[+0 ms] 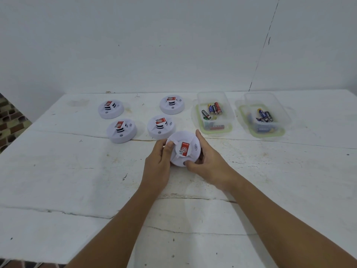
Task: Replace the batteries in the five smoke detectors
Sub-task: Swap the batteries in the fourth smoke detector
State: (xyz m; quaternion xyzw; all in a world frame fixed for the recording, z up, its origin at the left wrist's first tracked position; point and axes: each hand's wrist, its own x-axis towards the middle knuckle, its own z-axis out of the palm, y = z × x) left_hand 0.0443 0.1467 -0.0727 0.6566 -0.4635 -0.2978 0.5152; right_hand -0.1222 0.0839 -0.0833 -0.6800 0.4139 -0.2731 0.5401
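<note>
The smoke detector (183,149) is held between both hands just above the table (77,180), its round face tilted toward the camera. The left hand (158,163) grips its rim at nine o'clock, and the right hand (207,161) cups it from three to five o'clock. Four other detectors (161,125) sit at ten to twelve o'clock. Two clear tubs of batteries (212,111) stand at one and two o'clock, nearer the right hand, nothing between.

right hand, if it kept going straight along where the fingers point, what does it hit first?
The right hand grips the held smoke detector, fingers aimed up and away. Past it, probably the nearer battery container, though one view leaves depth unclear.
</note>
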